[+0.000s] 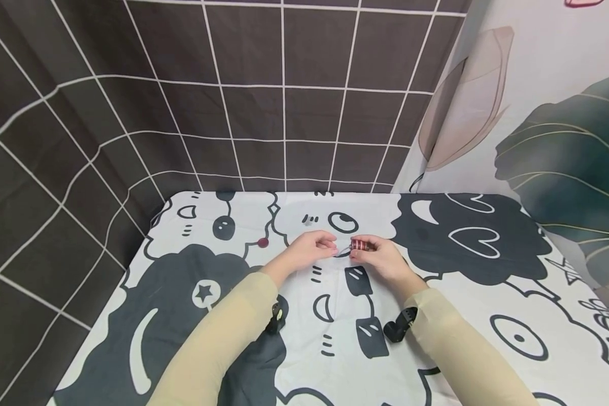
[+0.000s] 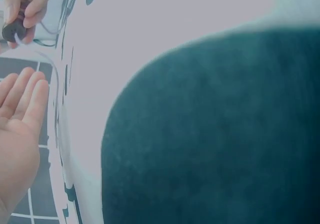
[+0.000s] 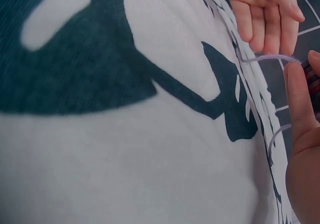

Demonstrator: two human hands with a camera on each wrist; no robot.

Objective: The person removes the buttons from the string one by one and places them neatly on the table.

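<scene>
My right hand [image 1: 383,258] pinches a small cylinder [image 1: 359,245] banded in dark red, white and black between thumb and fingers. A thin lilac cord [image 3: 265,57] comes out of the cylinder's end, and another length of cord [image 3: 275,136] hangs below that hand in the right wrist view. Facing it from the left, my left hand [image 1: 312,248] is held close by with its fingers fairly straight. The left wrist view shows the left fingers [image 2: 25,96] stretched out, apart from the cylinder's dark round end [image 2: 12,31] and beside the hanging cord [image 2: 54,68].
A white cloth with black cartoon prints [image 1: 304,316] covers the table. A small dark red round thing [image 1: 263,242] lies on it left of the hands. Behind hangs a dark curtain [image 1: 248,113] with white grid lines; a leaf-patterned curtain [image 1: 553,158] hangs at the right.
</scene>
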